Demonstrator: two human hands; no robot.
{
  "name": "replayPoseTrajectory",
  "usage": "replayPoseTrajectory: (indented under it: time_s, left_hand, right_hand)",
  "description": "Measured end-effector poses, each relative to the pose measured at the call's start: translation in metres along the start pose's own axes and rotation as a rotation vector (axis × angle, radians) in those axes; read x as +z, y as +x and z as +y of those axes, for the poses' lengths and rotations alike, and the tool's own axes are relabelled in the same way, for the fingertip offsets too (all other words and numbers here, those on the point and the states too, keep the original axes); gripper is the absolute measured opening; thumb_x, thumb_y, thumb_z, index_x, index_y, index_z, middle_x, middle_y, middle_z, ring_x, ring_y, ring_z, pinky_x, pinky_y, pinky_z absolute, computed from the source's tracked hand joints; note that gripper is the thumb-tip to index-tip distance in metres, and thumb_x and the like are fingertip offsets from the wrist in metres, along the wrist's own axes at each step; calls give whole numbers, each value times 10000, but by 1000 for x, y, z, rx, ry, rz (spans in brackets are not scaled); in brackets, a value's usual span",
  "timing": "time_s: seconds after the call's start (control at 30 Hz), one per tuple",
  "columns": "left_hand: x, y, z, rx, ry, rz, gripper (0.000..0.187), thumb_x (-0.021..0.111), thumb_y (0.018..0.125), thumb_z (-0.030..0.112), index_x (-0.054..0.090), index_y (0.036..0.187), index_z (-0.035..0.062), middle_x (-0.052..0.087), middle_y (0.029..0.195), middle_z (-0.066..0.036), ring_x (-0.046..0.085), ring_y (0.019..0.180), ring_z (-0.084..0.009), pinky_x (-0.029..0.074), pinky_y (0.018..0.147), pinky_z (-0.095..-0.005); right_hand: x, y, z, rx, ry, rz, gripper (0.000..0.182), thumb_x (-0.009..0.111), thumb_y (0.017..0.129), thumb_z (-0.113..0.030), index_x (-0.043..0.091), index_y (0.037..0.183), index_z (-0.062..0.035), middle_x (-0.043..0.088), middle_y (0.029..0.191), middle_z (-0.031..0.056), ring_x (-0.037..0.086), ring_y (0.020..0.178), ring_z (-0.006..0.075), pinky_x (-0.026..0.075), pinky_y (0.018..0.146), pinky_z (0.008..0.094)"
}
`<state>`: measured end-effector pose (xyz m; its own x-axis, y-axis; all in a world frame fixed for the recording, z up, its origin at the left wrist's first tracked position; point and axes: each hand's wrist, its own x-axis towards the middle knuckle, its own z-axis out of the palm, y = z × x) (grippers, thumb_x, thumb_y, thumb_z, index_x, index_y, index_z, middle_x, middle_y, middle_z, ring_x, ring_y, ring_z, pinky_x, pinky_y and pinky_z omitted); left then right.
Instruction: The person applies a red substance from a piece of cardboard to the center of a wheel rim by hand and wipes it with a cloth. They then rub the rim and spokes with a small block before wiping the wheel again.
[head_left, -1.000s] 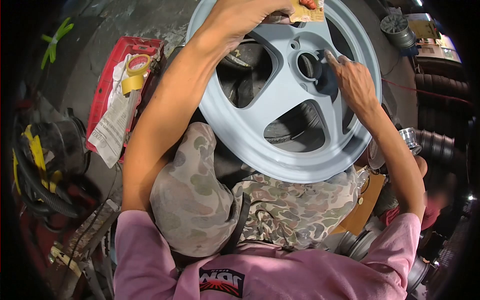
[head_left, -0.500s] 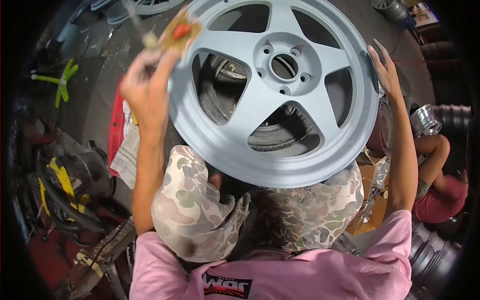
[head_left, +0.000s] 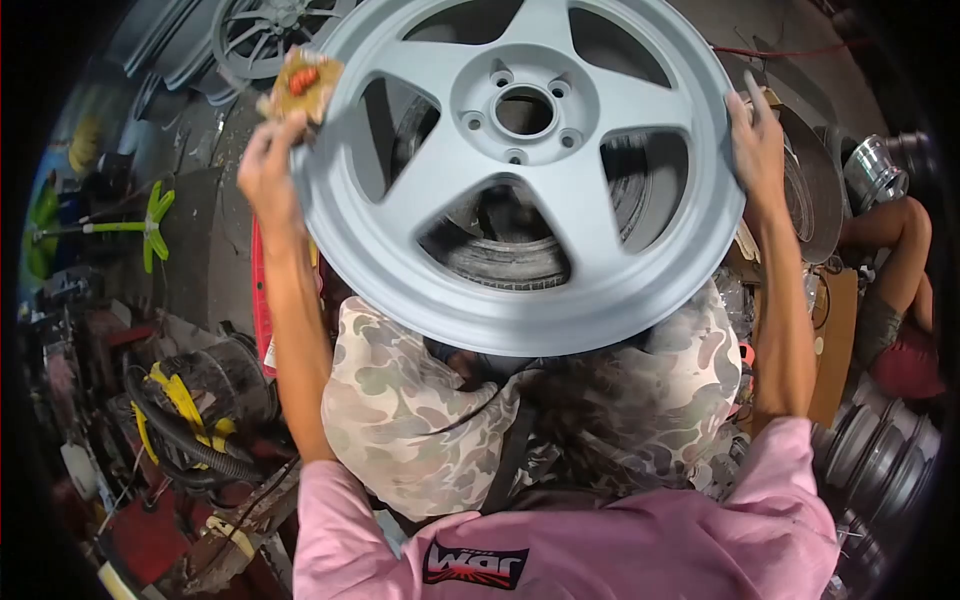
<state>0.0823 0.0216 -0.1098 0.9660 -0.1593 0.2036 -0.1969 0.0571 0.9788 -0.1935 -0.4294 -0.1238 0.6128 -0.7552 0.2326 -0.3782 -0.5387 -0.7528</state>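
Note:
A grey five-spoke wheel rim (head_left: pixel 470 270) rests on my lap, on camouflage trousers (head_left: pixel 400 400), tilted toward me. My left hand (head_left: pixel 268 165) is at the rim's left edge and pinches a small tan pad with a red patch (head_left: pixel 303 84) against the edge. My right hand (head_left: pixel 757 145) grips the rim's right edge with its fingers curled over it. An old tyre (head_left: pixel 500 255) shows through the spoke gaps behind the rim.
A red crate (head_left: pixel 262 300) stands at my left, partly hidden by my arm. Black hoses and yellow tools (head_left: pixel 185 410) lie lower left. More rims are stacked at top left (head_left: pixel 255 35) and lower right (head_left: pixel 880 470). Another person's leg (head_left: pixel 895 270) is at right.
My left hand moved with the pad from the top of the rim to its left edge. My right hand left the hub and took the right edge. The rim shifted.

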Motion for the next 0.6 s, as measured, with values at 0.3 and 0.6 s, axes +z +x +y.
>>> replayPoseTrajectory:
  time_s: [0.3,0.6]
  left_hand:
    - [40,154,-14,-74,175,-566,185,754,894,129,755,1013,-12,690,875,11,515,729,-39,382,710,-198]
    - [17,152,-11,-179,45,-416,145,730,908,136,738,951,-2,603,777,43,500,693,-45,361,681,-209]
  right_hand:
    - [-15,-160,-57,239,429,65,754,623,1041,-213,201,1621,19,704,881,51,482,672,27,421,656,189]
    - [-11,-106,-31,147,477,66,706,646,1034,-279,313,1584,14,743,1048,140,564,753,53,450,724,193]
